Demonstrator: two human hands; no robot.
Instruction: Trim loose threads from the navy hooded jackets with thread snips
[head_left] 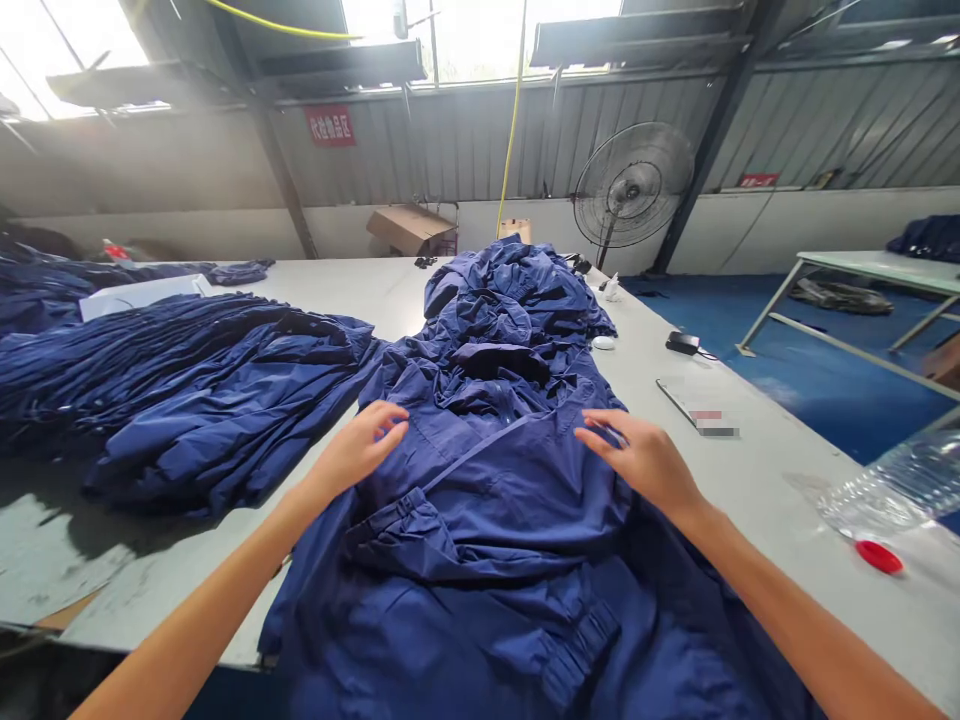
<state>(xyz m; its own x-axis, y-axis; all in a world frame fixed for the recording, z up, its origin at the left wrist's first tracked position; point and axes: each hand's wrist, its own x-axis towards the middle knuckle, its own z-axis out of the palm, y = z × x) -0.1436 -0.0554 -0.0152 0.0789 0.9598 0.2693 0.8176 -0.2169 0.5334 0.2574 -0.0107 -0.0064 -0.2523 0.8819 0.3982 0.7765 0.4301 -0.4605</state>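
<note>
Hands: left hand [367, 445] and right hand [649, 460] are loosely curled, thumbs apart from fingers, seemingly pinching nothing.
Navy jacket [517, 490]: it lies on the desk [765, 470], between and below them.
Handling: probably better to smooth both sides evenly, elastic cuffs [581, 650] flat.
Unclear: lower edge is cut off; fingertip contact I cannot tell.

Lit by bright windows [480, 50] along the top. Walled across the upper half in grey corrugated panels [450, 150] above a white base [817, 222]. Furnished at right with a pale table [885, 270] on blue floor [720, 320].
</note>
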